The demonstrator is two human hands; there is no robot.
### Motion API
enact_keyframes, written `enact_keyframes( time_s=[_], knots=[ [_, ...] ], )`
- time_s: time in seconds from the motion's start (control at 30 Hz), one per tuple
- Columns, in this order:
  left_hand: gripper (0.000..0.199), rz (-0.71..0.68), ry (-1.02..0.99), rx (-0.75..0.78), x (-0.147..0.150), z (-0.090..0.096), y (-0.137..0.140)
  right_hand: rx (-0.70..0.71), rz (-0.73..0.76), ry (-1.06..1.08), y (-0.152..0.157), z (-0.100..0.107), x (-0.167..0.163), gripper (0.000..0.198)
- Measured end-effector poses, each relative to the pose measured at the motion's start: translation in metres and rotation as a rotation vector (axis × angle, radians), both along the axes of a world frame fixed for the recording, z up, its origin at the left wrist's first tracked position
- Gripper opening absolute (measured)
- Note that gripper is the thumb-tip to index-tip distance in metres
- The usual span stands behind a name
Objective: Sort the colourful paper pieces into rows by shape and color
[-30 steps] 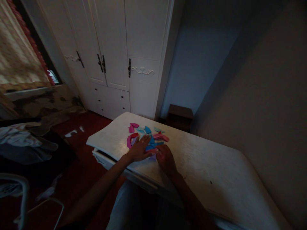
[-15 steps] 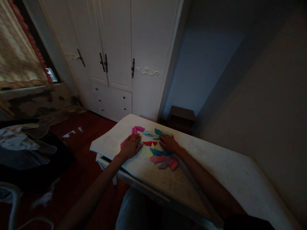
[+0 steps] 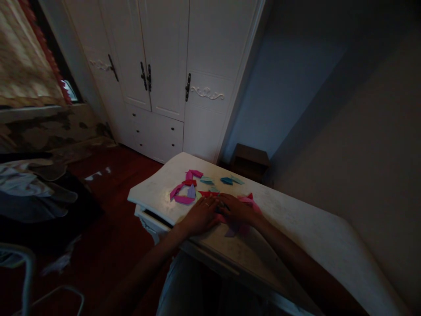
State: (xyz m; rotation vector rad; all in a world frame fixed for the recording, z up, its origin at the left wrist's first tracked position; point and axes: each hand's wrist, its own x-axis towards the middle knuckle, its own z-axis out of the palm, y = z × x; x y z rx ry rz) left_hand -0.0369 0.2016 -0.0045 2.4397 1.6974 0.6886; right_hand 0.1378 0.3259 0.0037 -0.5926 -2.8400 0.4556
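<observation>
- Currently seeing left hand (image 3: 201,216) palm down over folded paper pieces, aimed forward and right, with fingers close together near the tips.
- Seeing right hand (image 3: 236,208) low over the same spot, aimed left, with fingers bent and tips at or just beside the left fingertips.
- Can't tell about any clamping on paper by either hand; too dark and covered there.
- Found spread around both hands on white table (image 3: 315,232).
- Left of hands: red piece (image 3: 189,182) with long axis side to side; lower pink piece (image 3: 184,200) also side to side; purple piece (image 3: 191,192) with long axis fore-aft, tip aimed away.
- Beyond hands: pale blue piece (image 3: 206,180) and dark blue piece (image 3: 226,180), both lying roughly side to side, apart from each other.
- Just beside dark blue: pale green piece (image 3: 237,179), slanting down to the right.
- Partly under right hand, near side: mauve piece (image 3: 232,231), pointing unclear.
- Behind table: white wardrobe (image 3: 164,66).
</observation>
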Motion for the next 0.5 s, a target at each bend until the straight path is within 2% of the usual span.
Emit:
enact_keyframes(
  time_s=[0.07, 0.17, 0.33, 0.5],
  knots=[
    [0.058, 0.042, -0.016, 0.001, 0.003, -0.004, -0.002, -0.001, 0.036, 0.004, 0.006, 0.001, -0.01, 0.034],
    [0.057, 0.08, -0.075, 0.039, -0.001, -0.007, -0.006, 0.049, -0.051, -0.027, 0.024, 0.002, -0.022, 0.031],
    [0.06, 0.002, -0.183, 0.058, -0.008, -0.008, -0.013, 0.112, -0.179, -0.058, 0.049, 0.008, -0.04, 0.041],
    [0.057, 0.002, -0.228, 0.02, -0.008, -0.008, -0.014, 0.162, -0.113, -0.105, 0.054, 0.019, -0.077, 0.047]
  ],
)
